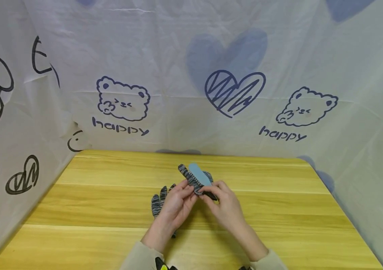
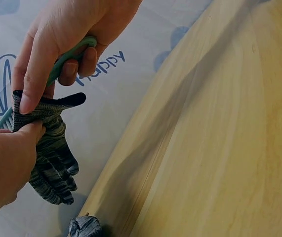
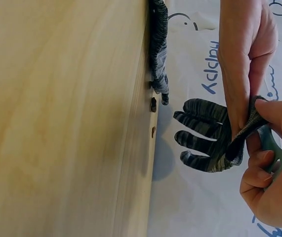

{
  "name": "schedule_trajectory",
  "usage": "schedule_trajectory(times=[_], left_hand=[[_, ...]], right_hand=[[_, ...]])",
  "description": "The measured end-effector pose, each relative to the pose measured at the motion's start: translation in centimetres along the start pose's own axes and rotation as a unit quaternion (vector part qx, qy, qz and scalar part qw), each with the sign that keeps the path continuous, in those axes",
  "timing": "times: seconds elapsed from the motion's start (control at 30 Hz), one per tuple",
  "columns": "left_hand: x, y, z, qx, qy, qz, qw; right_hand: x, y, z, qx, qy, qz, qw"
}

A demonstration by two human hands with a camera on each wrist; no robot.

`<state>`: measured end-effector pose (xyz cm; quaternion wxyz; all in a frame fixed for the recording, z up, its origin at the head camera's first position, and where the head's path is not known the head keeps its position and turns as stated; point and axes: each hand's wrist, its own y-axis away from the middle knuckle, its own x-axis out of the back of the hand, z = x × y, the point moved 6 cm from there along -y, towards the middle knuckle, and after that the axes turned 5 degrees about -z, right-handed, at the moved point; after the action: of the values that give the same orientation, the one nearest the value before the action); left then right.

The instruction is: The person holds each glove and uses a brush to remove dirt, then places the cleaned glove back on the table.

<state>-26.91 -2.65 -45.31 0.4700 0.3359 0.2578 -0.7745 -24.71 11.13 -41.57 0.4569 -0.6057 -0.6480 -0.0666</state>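
A grey-and-black striped knit glove [image 1: 194,183] is held up above the table between the two hands. My left hand [image 1: 177,205] pinches it near the cuff; in the left wrist view the glove's fingers [image 2: 52,173] hang down. A light-blue brush [image 1: 199,174] lies against the glove, bristles toward the knit. My right hand [image 1: 226,208] grips the brush's looped green-blue handle [image 3: 277,155], its thumb at the dark cuff [image 3: 252,126]. Part of the brush is hidden behind the glove in both wrist views.
Another striped glove [image 1: 156,204] lies on the wooden table [image 1: 279,210], partly covered by the left hand and forearm. White sheeting [image 1: 174,82] with blue bears and hearts rises behind the table and at both sides.
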Motion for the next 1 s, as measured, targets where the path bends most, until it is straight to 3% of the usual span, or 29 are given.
schedule_trajectory(times=[0.17, 0.37, 0.5, 0.73, 1.0], left_hand=[[0.0, 0.0, 0.0, -0.001, -0.003, -0.01, 0.9999], [-0.1, -0.1, -0.1, 0.0, -0.035, -0.008, 0.9994], [-0.1, -0.1, -0.1, 0.006, -0.056, -0.003, 0.9984], [-0.1, -0.2, -0.4, 0.018, -0.062, 0.006, 0.9979], [-0.3, -0.2, -1.3, 0.047, -0.064, -0.002, 0.9969]], right_hand=[[0.1, -0.1, 0.2, 0.001, -0.018, 0.013, 0.9997], [0.7, -0.2, 0.7, -0.008, -0.075, 0.037, 0.9965], [1.1, -0.4, 1.4, -0.042, -0.124, 0.048, 0.9903], [2.3, -0.7, 2.4, -0.123, -0.223, 0.059, 0.9652], [3.5, -0.7, 3.0, -0.193, -0.289, 0.07, 0.9349]])
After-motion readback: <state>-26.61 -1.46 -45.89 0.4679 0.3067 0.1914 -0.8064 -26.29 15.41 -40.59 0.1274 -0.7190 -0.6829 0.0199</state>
